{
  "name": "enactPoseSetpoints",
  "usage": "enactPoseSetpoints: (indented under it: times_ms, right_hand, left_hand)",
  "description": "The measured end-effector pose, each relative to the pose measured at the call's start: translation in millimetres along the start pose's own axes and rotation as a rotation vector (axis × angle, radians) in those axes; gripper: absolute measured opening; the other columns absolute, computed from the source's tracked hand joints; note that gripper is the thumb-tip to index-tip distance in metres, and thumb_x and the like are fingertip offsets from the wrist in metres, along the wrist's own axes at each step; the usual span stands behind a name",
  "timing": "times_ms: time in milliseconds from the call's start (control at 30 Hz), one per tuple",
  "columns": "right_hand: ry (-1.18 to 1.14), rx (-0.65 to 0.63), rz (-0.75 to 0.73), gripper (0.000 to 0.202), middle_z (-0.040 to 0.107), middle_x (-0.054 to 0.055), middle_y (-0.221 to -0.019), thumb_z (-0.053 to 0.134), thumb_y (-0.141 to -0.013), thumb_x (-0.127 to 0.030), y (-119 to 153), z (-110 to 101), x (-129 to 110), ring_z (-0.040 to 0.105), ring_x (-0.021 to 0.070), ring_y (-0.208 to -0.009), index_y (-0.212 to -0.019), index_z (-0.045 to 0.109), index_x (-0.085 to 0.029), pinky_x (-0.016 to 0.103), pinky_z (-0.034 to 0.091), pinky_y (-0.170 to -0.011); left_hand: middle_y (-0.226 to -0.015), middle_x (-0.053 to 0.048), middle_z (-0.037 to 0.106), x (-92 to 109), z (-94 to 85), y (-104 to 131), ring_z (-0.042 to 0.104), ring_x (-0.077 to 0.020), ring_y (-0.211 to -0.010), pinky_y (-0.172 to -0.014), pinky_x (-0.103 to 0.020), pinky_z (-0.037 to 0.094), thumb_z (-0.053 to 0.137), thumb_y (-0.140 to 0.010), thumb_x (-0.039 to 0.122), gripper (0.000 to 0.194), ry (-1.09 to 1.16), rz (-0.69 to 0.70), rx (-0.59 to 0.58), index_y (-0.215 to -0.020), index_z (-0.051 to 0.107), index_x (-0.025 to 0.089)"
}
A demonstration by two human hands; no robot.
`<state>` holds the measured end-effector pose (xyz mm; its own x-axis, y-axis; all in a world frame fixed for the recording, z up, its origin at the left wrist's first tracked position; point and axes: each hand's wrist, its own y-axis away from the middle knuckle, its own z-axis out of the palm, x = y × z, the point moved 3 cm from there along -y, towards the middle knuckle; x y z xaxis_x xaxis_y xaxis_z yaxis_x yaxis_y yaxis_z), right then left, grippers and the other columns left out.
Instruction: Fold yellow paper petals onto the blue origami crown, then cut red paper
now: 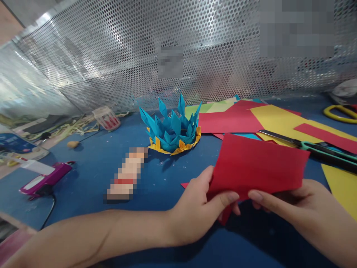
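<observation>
Both hands hold a folded sheet of red paper (259, 163) above the blue table. My left hand (198, 208) pinches its lower left corner, thumb on top and fingers beneath. At the lower right edge, my right hand (304, 208) grips the same paper, its thumb tip close to the left thumb. A red flap hangs below the sheet by the left fingers. Behind the hands stands an origami piece (174, 128) with pointed blue petals and a yellow folded base. The right fingers are partly hidden under the paper.
Red, yellow and green paper sheets (228, 121) lie at the back right, with a green-handled cutter or scissors (315, 150) on them. Yellow scissor handles (338, 113) rest farther right. A purple glue gun (46, 180) with a cord and a tipped plastic cup (106, 118) lie left.
</observation>
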<state>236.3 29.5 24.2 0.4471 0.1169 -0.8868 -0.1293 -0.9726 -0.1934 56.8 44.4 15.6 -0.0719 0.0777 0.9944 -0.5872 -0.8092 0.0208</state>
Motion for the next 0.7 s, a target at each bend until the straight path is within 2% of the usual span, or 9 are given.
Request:
enactPoseSetpoints:
  times_ms: [67, 133, 267, 367, 500, 700]
  right_hand:
    - [-0.122, -0.165, 0.019, 0.03, 0.069, 0.002, -0.055, 0.081, -0.059, -0.055, 0, 4, 2, 0.065, 0.0197, -0.047, -0.055, 0.073, -0.027, 0.021, 0.054, -0.044]
    - [-0.141, -0.232, 0.05, 0.023, 0.072, 0.001, -0.062, 0.082, -0.061, -0.048, -1, 3, 8, 0.067, 0.0202, -0.055, -0.061, 0.073, -0.028, 0.021, 0.055, -0.05]
    - [-0.072, -0.224, 0.076, 0.024, 0.07, 0.001, -0.06, 0.081, -0.063, -0.049, 1, -2, 20, 0.064, 0.0196, -0.055, -0.061, 0.071, -0.027, 0.022, 0.055, -0.051]
    - [-0.082, -0.211, 0.079, 0.025, 0.069, 0.001, -0.061, 0.082, -0.061, -0.049, 2, -1, 23, 0.063, 0.0187, -0.054, -0.061, 0.07, -0.026, 0.022, 0.056, -0.054]
    - [-0.102, -0.209, 0.13, 0.027, 0.071, 0.003, -0.063, 0.082, -0.061, -0.049, 2, 3, 22, 0.064, 0.0194, -0.055, -0.064, 0.072, -0.025, 0.022, 0.055, -0.052]
    - [-0.073, -0.201, 0.117, 0.035, 0.069, 0.004, -0.058, 0.077, -0.066, -0.058, 4, 1, 20, 0.063, 0.018, -0.049, -0.061, 0.072, -0.024, 0.022, 0.054, -0.045]
  left_hand:
    - [-0.071, 0.003, 0.063, 1, -0.4, -1, 0.054, -0.0063, -0.058, -0.051, -0.015, 0.04, 0.063, -0.091, 0.027, 0.016, 0.005, -0.007, 0.035, -0.101, 0.055, 0.018]
    - [-0.073, 0.002, 0.065, 1, -0.9, -3, 0.057, -0.0067, -0.061, -0.054, -0.016, 0.042, 0.063, -0.091, 0.023, 0.012, 0.006, -0.008, 0.061, -0.099, 0.056, 0.018]
    - [-0.08, 0.001, 0.068, -1, -1.8, -4, 0.064, -0.0105, -0.073, -0.066, -0.02, 0.051, 0.066, -0.089, 0.023, 0.013, -0.028, -0.002, 0.072, -0.098, 0.058, 0.019]
    - [-0.083, 0.001, 0.069, -2, -1.6, -3, 0.066, -0.0125, -0.076, -0.067, -0.022, 0.053, 0.064, -0.09, 0.023, 0.011, -0.056, -0.018, 0.064, -0.098, 0.057, 0.02]
    - [-0.079, 0.002, 0.068, -3, -1.6, -1, 0.065, -0.0123, -0.071, -0.062, -0.022, 0.052, 0.062, -0.092, 0.028, 0.012, -0.082, -0.021, 0.07, -0.1, 0.057, 0.021]
    - [-0.075, 0.003, 0.064, -3, -2.2, 1, 0.061, -0.0087, -0.066, -0.067, -0.021, 0.05, 0.053, -0.098, 0.032, 0.012, -0.172, 0.013, 0.068, -0.101, 0.055, 0.021]
